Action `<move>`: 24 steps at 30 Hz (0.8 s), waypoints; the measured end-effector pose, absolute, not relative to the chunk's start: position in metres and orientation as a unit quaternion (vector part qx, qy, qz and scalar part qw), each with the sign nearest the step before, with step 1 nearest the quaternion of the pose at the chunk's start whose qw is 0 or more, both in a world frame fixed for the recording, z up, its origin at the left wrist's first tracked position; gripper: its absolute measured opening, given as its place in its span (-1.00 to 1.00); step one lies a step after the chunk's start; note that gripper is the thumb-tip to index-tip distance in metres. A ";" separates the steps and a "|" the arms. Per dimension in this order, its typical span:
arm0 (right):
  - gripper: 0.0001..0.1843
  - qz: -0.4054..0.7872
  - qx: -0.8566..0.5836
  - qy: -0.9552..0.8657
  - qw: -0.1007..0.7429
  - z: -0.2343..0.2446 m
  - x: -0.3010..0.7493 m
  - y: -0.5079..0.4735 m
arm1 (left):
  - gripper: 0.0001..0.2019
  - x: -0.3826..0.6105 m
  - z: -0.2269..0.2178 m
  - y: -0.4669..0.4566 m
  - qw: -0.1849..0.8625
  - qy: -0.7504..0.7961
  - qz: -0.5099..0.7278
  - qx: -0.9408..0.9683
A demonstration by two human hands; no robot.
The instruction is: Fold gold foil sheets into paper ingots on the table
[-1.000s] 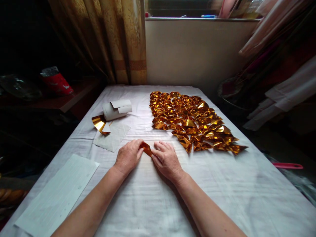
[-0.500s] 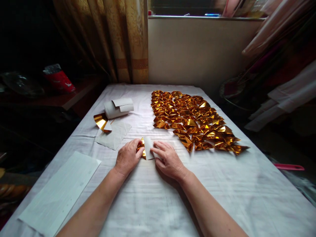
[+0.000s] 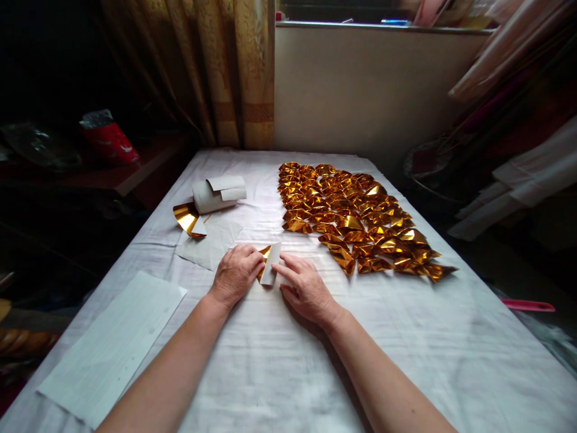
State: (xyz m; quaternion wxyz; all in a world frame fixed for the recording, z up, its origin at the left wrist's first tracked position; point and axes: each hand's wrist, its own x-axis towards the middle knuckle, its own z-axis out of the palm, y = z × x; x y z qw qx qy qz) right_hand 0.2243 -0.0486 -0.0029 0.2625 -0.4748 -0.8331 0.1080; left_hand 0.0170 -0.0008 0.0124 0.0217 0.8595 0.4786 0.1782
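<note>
Near the centre of the frame, a small piece of gold-and-white paper (image 3: 271, 266) is held at a white cloth (image 3: 270, 373). Its gold part, at left, is gripped by the curled fingers of the left hand (image 3: 237, 273). Its white part is touched by a fingertip of the right hand (image 3: 307, 290), whose fingers are kept loosely spread. At centre right, folded gold pieces (image 3: 349, 222) are laid in rows. At centre left, a white paper roll (image 3: 210, 198) is seen beside a curved gold strip (image 3: 183, 216); a long pale sheet (image 3: 115, 343) is spread at lower left.

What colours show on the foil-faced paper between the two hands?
The foil-faced paper shows shiny gold and plain white, best seen in the head view.
</note>
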 end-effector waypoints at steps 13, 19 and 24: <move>-0.64 0.058 -0.482 -0.812 0.323 -0.012 0.218 -0.042 | -0.82 0.010 0.016 -0.022 0.082 0.455 0.204 0.863; -0.83 0.038 -0.492 -0.820 0.290 -0.002 0.215 -0.046 | -0.76 0.008 0.013 -0.025 0.095 0.462 0.210 0.857; -0.87 0.049 -0.492 -0.820 0.289 -0.001 0.213 -0.046 | -0.75 0.009 0.012 -0.026 0.105 0.477 0.227 0.843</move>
